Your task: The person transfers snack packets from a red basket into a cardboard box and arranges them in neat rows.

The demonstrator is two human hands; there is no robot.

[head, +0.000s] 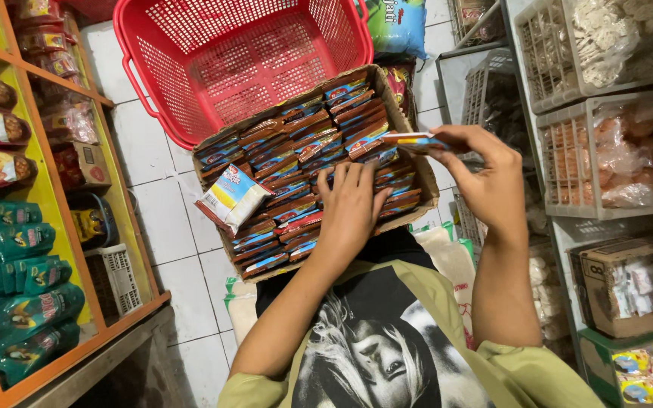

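A shallow brown cardboard box (410,125) packed with rows of flat foil sachets rests over a white tiled floor (153,174) in a narrow shop aisle. Beyond the box's far edge lies an empty red plastic basket (243,53). Left of the box stands an orange-framed shelf (77,332) of green pouches; right of it, white wire racks (568,151) of bagged snacks crowd close. The left hand (353,204) lies flat on the sachets, fingers spread, its grip apart. The right hand (485,170) pinches one flat sachet (410,140) above the box's right edge. A blue-and-yellow packet (232,198) lies near the box's left edge.
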